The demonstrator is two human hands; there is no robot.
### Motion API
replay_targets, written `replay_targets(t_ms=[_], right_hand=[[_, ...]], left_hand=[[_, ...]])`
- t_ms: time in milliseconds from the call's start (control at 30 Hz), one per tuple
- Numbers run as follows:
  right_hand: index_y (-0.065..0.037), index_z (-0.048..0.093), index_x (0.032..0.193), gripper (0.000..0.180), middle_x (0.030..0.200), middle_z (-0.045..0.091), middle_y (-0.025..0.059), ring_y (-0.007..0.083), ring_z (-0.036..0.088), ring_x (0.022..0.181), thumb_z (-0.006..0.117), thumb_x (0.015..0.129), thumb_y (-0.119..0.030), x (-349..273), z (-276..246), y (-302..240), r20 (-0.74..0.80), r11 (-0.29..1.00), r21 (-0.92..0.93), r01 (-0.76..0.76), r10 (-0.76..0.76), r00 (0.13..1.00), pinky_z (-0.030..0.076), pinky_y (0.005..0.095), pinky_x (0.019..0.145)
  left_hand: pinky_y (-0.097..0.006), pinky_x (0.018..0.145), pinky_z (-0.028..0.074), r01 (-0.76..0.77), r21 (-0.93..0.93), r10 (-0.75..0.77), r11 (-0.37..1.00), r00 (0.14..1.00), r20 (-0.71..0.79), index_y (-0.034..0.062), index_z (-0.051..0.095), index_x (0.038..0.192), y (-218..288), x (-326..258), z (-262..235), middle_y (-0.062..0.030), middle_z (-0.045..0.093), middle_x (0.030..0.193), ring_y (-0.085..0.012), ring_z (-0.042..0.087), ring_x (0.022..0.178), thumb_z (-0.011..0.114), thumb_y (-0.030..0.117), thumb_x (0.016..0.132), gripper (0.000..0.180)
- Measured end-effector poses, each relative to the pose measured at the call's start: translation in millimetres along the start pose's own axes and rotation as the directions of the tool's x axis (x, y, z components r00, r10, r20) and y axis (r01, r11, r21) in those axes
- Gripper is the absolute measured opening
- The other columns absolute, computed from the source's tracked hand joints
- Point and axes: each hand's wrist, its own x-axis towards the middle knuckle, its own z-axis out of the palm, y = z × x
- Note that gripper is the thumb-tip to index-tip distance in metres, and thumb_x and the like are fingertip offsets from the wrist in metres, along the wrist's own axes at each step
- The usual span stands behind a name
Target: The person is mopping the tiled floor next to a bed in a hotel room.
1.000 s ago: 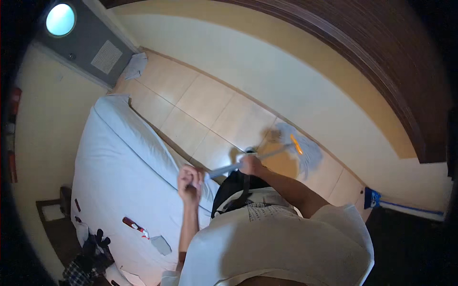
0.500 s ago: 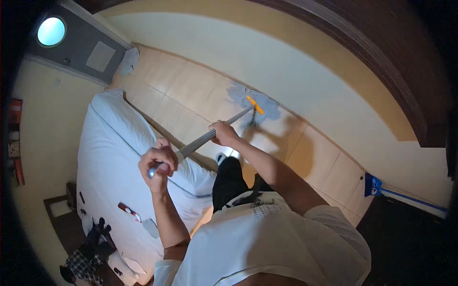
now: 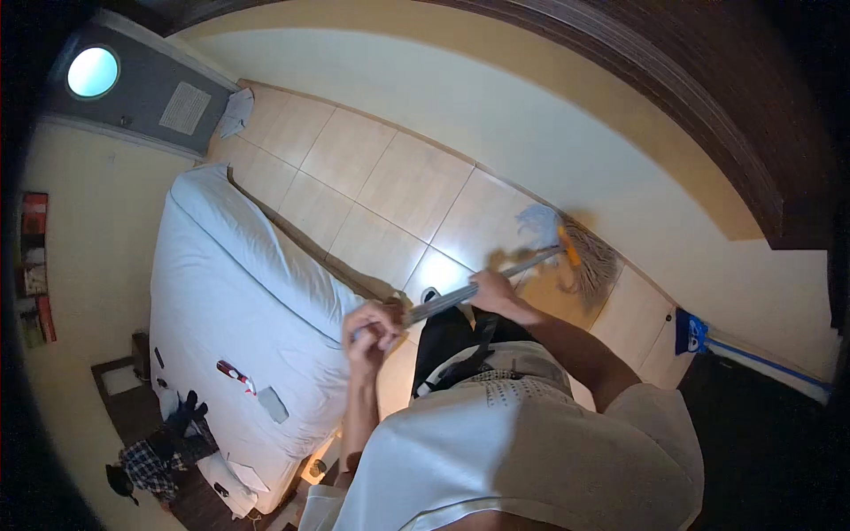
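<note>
A string mop [image 3: 591, 265] with a grey head and an orange clamp lies against the tiled floor beside the wall, ahead and to the right. Its grey handle [image 3: 443, 303] slants back toward me. My left hand [image 3: 374, 329] is closed around the upper end of the handle, close to the bed's edge. Farther down, my right hand [image 3: 496, 294] is wrapped round the shaft, its fingers partly hidden. One of my feet [image 3: 430, 295] shows just below the handle.
A bed [image 3: 239, 274] with a white sheet fills the left, bearing a red-and-white bottle [image 3: 234, 375] and a grey cloth [image 3: 273, 404]. A blue broom [image 3: 691, 334] rests by the right wall. Another person [image 3: 150, 465] is beyond the bed. A grey door [image 3: 142, 84] stands far left.
The mop head has swept to the right along the wall, its strings now trailing to both sides. Both my hands have shifted right with the handle.
</note>
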Motion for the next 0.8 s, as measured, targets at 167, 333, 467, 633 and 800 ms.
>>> replay_targets(t_ms=[167, 333, 467, 633, 800], right_hand=[[-0.007, 0.057, 0.067, 0.013, 0.074, 0.056, 0.0157, 0.0324, 0.054, 0.078, 0.059, 0.059, -0.017, 45.7, 12.3, -63.9, -0.124, 0.938, 0.021, 0.347, -0.342, 0.931, 0.044, 0.0404, 0.067], [-0.005, 0.048, 0.062, 0.013, 0.071, 0.053, 0.0131, 0.0324, 0.051, 0.075, 0.059, 0.056, -0.007, 97.1, 0.9, -87.5, -0.135, 0.794, 0.075, 0.603, -0.591, 0.795, 0.042, 0.0408, 0.062], [-0.004, 0.046, 0.062, 0.014, 0.072, 0.052, 0.0134, 0.0325, 0.050, 0.078, 0.058, 0.056, -0.004, 103.7, -2.0, -90.2, -0.199, 0.796, 0.085, 0.599, -0.576, 0.793, 0.041, 0.0404, 0.062], [-0.005, 0.052, 0.070, 0.012, 0.077, 0.055, 0.0143, 0.0315, 0.052, 0.082, 0.057, 0.064, -0.014, 50.9, -2.8, -81.8, -0.177, 0.843, 0.108, 0.528, -0.506, 0.844, 0.043, 0.0405, 0.068], [-0.002, 0.057, 0.076, 0.023, 0.076, 0.056, 0.0189, 0.0337, 0.054, 0.079, 0.062, 0.062, -0.020, -13.1, -2.9, -21.8, -0.028, 0.982, 0.086, 0.169, -0.168, 0.985, 0.043, 0.0392, 0.067]], left_hand=[[-0.032, 0.063, 0.030, -0.241, 0.254, 0.260, 0.937, 0.965, -0.045, 0.0049, 0.040, 0.060, 57.3, 1.7, -10.4, -0.0007, 0.034, 0.041, -0.0095, 0.027, 0.037, 0.044, 0.017, 0.070, 0.016], [-0.033, 0.072, 0.033, -0.248, 0.596, 0.337, 0.764, 0.941, -0.041, 0.0026, 0.048, 0.055, 57.9, 3.5, 10.3, -0.0001, 0.039, 0.040, -0.0101, 0.037, 0.038, 0.046, 0.015, 0.063, 0.015], [-0.034, 0.078, 0.033, -0.280, 0.661, 0.351, 0.696, 0.936, 0.027, 0.0011, 0.048, 0.059, 56.1, 12.7, 15.2, 0.0009, 0.038, 0.039, -0.0094, 0.036, 0.036, 0.047, 0.020, 0.065, 0.019], [-0.039, 0.087, 0.026, -0.322, 0.354, 0.349, 0.878, 0.937, -0.015, 0.0016, 0.044, 0.068, 74.3, 13.3, 2.9, 0.0004, 0.035, 0.038, -0.0084, 0.033, 0.033, 0.048, 0.014, 0.063, 0.014], [-0.030, 0.064, 0.039, -0.185, 0.107, 0.186, 0.977, 0.983, -0.001, -0.0017, 0.047, 0.072, 29.8, 6.8, 5.9, -0.0001, 0.035, 0.041, -0.0083, 0.031, 0.033, 0.048, 0.016, 0.064, 0.020]])
